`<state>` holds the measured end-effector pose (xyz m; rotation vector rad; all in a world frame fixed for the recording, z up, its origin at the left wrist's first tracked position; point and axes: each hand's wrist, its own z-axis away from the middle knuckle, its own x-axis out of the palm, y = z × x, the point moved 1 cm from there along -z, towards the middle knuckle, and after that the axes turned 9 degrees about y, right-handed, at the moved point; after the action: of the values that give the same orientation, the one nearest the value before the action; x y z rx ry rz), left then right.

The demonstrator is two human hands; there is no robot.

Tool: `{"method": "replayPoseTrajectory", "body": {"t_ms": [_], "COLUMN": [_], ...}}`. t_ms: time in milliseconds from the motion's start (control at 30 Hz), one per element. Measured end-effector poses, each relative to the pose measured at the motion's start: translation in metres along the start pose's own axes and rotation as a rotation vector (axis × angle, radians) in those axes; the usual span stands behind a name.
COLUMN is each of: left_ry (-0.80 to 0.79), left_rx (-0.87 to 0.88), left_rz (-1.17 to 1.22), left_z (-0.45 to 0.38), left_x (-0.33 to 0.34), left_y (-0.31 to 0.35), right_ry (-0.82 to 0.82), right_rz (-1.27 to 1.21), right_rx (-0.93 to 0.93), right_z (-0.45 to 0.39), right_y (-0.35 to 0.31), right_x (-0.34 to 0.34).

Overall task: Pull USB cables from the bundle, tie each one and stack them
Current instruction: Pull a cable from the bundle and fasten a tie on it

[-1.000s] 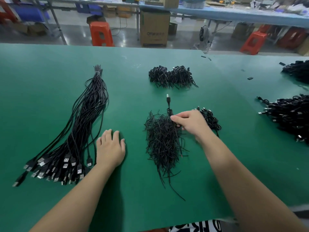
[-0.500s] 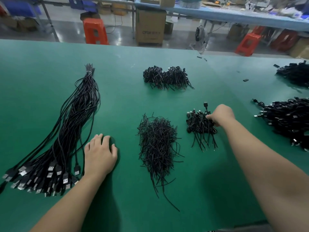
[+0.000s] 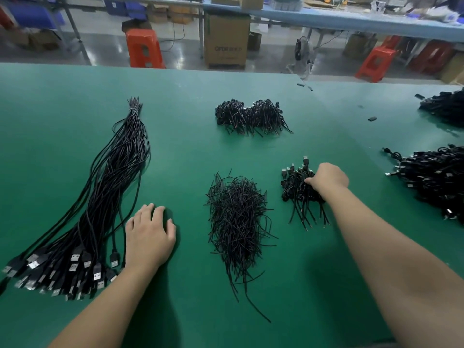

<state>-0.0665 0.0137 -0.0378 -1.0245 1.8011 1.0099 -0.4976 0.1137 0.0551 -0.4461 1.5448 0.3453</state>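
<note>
Here my left hand (image 3: pixel 148 237) lies flat on the green table (image 3: pixel 62 121), fingers straight and together, beside the USB cable bundle (image 3: pixel 105 197); farther out my right hand (image 3: pixel 329 178), fingers curled, rests on the stack of tied cables (image 3: pixel 297 187).

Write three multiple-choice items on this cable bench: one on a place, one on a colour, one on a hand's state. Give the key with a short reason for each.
1. Where does the long cable bundle lie?
A. left of the left hand
B. right of the right hand
C. on a stool

2. What colour is the table?
A. white
B. green
C. yellow

3. What is the left hand doing?
A. pinching a tie
B. lifting a cable
C. resting flat on the table, holding nothing

Key: 1 A, the bundle fans out with its USB plugs beside the left wrist. 2 B, green mat throughout. 3 C, its fingers lie spread on the mat, while the right hand rests on the small tied stack.
</note>
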Motion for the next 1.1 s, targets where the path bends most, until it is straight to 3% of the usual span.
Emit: {"method": "replayPoseTrajectory", "body": {"t_ms": [167, 333, 433, 533, 633, 733, 900, 1100], "left_ry": [-0.011, -0.02, -0.03, -0.033, -0.015, 0.011, 0.024, -0.01], "left_rx": [-0.001, 0.006, 0.007, 0.015, 0.011, 0.016, -0.001, -0.001], "left_rz": [-0.003, -0.022, -0.023, -0.025, -0.017, 0.001, 0.05, 0.072], "left_z": [0.0, 0.0, 0.0, 0.0, 0.001, 0.002, 0.002, 0.0], "left_x": [-0.002, -0.005, -0.006, -0.006, -0.005, -0.005, -0.004, -0.005], "left_y": [0.001, 0.001, 0.001, 0.0, 0.0, 0.001, -0.001, -0.003], "right_ry": [0.039, 0.079, 0.014, -0.188, -0.403, -0.508, -0.423, -0.398], "right_rz": [-0.041, -0.321, -0.484, -0.655, -0.735, -0.749, -0.729, -0.721], "right_rx": [-0.077, -0.302, -0.499, -0.597, -0.611, -0.529, -0.45, -0.548], "right_z": [0.008, 0.033, 0.074, 0.132, 0.189, 0.233, 0.259, 0.264], "right_y": [-0.005, -0.048, -0.094, -0.138, -0.173, -0.194, -0.194, -0.188], "right_x": [-0.008, -0.036, -0.052, -0.047, -0.018, 0.021, 0.06, 0.07]}}
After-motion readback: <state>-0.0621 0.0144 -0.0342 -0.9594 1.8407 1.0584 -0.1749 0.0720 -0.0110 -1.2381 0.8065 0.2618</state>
